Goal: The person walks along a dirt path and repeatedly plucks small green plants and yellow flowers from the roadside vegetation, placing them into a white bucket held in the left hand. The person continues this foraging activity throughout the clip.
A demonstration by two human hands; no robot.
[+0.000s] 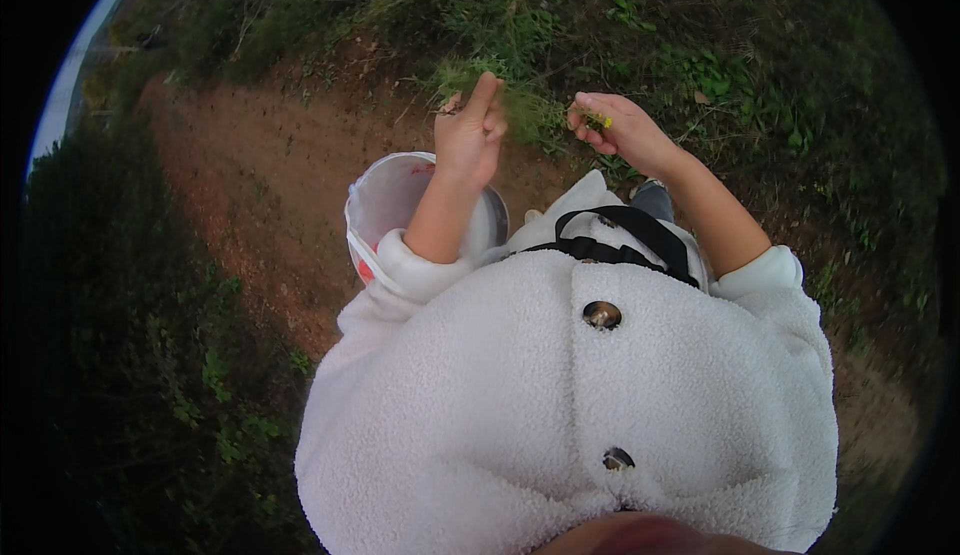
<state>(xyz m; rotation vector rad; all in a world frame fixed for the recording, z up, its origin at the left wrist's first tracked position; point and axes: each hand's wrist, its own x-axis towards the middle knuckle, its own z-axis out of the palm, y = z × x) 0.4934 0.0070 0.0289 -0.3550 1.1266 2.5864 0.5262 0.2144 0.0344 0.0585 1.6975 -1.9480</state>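
My left hand (471, 131) is raised above the rim of a white plastic bucket (360, 187), its thumb pressed against curled fingers at the edge of feathery green weeds (529, 108). Blur hides whether stems are pinched there. To its right, my right hand (619, 128) has its fingers closed on a thin sprig with small yellow flowers (607, 122). The bucket stands at my left, partly behind my forearm, with reddish marks on its wall; its contents cannot be made out.
A bare reddish dirt path (247, 150) runs along the left. Dense grass and weeds (675, 22) cover the ground ahead and to the right, with dark leafy plants (217, 375) at lower left. A black strap (637, 228) crosses my white fleece coat (480, 375).
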